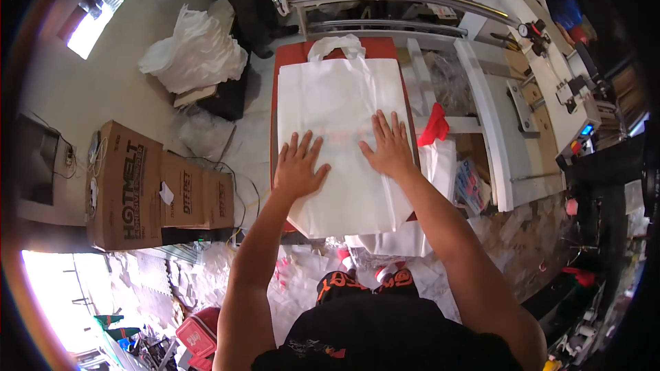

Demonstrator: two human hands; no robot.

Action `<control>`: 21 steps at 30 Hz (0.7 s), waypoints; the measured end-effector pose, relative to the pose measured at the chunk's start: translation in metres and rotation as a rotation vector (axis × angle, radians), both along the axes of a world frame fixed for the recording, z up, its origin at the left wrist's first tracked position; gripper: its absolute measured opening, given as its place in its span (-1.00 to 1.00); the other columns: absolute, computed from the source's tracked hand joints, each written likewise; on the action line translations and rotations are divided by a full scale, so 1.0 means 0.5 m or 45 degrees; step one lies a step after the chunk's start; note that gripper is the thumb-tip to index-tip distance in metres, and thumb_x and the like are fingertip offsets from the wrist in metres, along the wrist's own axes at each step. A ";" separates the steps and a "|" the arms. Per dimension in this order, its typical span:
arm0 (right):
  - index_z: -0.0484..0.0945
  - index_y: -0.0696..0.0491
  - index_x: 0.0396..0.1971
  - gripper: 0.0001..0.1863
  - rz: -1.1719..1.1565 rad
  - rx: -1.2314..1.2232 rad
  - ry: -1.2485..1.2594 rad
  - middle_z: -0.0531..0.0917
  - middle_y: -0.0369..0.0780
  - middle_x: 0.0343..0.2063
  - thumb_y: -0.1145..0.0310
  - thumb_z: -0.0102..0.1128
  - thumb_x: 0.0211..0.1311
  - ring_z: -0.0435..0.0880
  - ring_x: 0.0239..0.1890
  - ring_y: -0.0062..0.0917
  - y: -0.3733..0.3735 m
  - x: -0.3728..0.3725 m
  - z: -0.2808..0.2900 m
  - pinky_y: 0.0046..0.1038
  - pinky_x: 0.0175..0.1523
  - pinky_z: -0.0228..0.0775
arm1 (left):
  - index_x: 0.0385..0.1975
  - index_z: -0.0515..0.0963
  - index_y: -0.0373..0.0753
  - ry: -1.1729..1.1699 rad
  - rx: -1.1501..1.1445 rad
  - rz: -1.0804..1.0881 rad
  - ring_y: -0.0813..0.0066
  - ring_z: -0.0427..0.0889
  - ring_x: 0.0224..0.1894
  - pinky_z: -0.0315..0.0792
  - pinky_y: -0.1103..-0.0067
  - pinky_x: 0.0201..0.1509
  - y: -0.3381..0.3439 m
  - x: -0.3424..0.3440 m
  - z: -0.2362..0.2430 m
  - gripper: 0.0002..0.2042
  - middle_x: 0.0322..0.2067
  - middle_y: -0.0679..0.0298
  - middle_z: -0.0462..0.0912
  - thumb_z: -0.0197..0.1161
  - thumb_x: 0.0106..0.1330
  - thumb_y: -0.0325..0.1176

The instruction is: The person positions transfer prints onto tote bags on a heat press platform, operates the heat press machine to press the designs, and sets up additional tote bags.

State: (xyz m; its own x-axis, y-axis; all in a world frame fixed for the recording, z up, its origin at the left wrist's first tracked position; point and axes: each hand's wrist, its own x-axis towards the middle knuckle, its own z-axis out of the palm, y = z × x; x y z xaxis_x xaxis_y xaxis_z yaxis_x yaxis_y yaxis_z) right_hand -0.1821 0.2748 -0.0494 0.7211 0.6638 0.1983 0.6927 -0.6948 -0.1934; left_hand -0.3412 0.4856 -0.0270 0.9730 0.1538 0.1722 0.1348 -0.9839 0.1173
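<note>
A white tote bag [344, 192] lies flat in front of me, its loop handle [337, 47] at the far end. Beneath it is a red board [292, 53], showing along the far edge and the sides. My left hand [298, 168] rests palm down on the bag's left side, fingers spread. On the right side, my right hand [388, 144] is also laid flat with its fingers apart. Neither hand grips anything. Faint reddish marks show on the bag between my hands.
At left stand brown cardboard boxes [141, 189]; beyond them is a pile of white bags [196, 51]. A white machine frame [485, 124] with a gauge runs along the right, near a red cloth [434, 124]. A person [258, 10] stands at the far left. Scraps litter the floor [302, 275].
</note>
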 end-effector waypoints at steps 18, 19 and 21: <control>0.53 0.15 -0.17 -0.79 -0.886 0.068 0.276 0.63 -0.01 -0.20 0.37 0.18 0.29 0.62 -0.12 -0.16 -0.933 0.087 -0.564 -0.27 -0.04 0.47 | -0.40 0.60 -0.30 0.516 -0.607 0.989 0.07 0.61 -0.34 0.48 0.26 -0.22 -0.389 -0.747 -0.395 -0.85 -0.41 0.02 0.64 0.12 0.29 -0.39; 0.52 0.15 -0.17 -0.79 -0.906 0.002 0.300 0.63 -0.02 -0.21 0.36 0.19 0.29 0.62 -0.13 -0.18 -0.948 0.124 -0.599 -0.28 -0.04 0.47 | -0.39 0.60 -0.29 0.662 -0.638 0.967 0.06 0.61 -0.34 0.49 0.26 -0.24 -0.434 -0.738 -0.386 -0.85 -0.41 0.02 0.64 0.13 0.29 -0.37; 0.52 0.15 -0.17 -0.79 -0.937 -0.106 0.336 0.63 -0.03 -0.23 0.36 0.19 0.29 0.62 -0.15 -0.21 -0.957 0.193 -0.671 -0.29 -0.06 0.46 | -0.38 0.60 -0.29 0.773 -0.624 0.971 0.05 0.64 -0.33 0.51 0.26 -0.21 -0.491 -0.738 -0.390 -0.83 -0.39 0.01 0.65 0.16 0.30 -0.32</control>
State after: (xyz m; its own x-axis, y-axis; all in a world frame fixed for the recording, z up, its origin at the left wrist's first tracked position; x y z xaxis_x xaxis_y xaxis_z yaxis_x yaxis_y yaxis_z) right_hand -0.0857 -0.2037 -0.3851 0.9975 0.0022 -0.0701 -0.0129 -0.9767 -0.2142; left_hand -0.7105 0.2399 -0.2220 0.4945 0.6739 -0.5490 0.8575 -0.4814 0.1815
